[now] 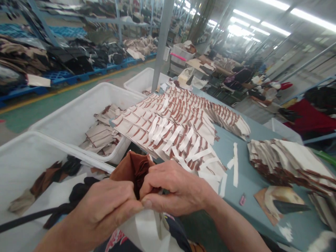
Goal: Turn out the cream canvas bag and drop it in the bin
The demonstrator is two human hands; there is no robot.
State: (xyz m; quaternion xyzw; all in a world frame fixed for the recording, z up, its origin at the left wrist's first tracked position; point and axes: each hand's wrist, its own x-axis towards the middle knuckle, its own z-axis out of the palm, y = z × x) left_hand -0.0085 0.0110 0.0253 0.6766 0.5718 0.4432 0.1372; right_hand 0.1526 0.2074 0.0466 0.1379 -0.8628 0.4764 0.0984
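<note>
My left hand (105, 210) and my right hand (175, 190) meet close to my body, both closed on a stack of brown leather pieces (132, 168) that stands up between them. Thumbs press together at the stack's lower edge. Just beyond it, on the blue-grey table (249, 189), lie overlapping rows of beige pieces with brown edges and white strips (173, 129).
Three white bins stand to the left: the nearest bin (23, 157) holds dark and tan scraps, the middle bin (78, 115) holds beige pieces. Another fanned pile (288, 164) lies at the right. A grey pillar (161, 42) rises behind the table; shelves of material line the far left.
</note>
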